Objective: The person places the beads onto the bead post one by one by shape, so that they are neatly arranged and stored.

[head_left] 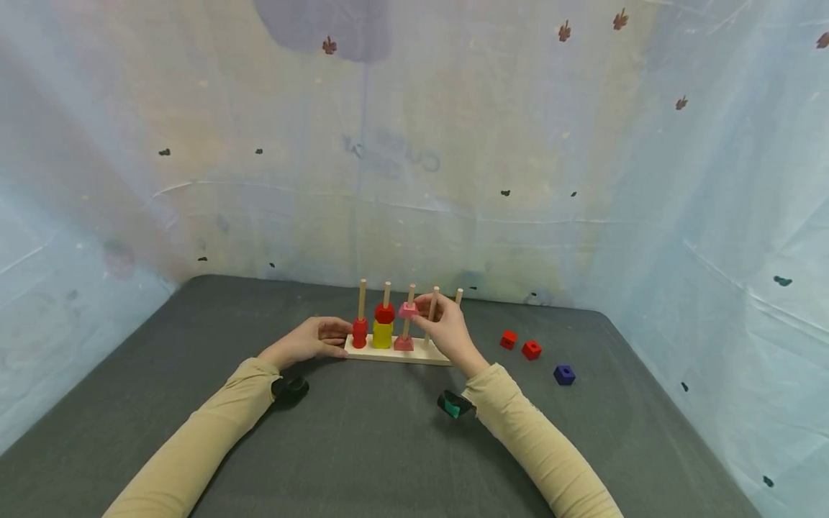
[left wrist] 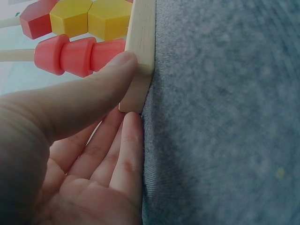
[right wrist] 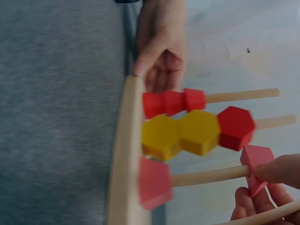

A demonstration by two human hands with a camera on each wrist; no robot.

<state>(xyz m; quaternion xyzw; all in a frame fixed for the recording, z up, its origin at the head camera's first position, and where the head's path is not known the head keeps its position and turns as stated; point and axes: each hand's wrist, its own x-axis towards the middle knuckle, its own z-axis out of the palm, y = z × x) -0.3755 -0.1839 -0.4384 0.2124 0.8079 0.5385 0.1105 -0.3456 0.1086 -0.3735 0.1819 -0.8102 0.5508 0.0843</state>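
A wooden peg board with several upright pegs stands on the table. My left hand holds its left end, with the thumb on the edge and the fingers against the end face. Between thumb and fingers my right hand pinches a pink trapezoid block, threaded on the upper part of the third peg. Lower on that peg, another pink block sits on the base. Red blocks stack on the first peg. The second carries yellow hexagonal blocks under a red hexagonal block.
Two loose red cubes and a dark blue block with a hole lie to the right on the grey table. The fourth peg rises beside my right hand. A pale plastic sheet hangs behind and along the sides.
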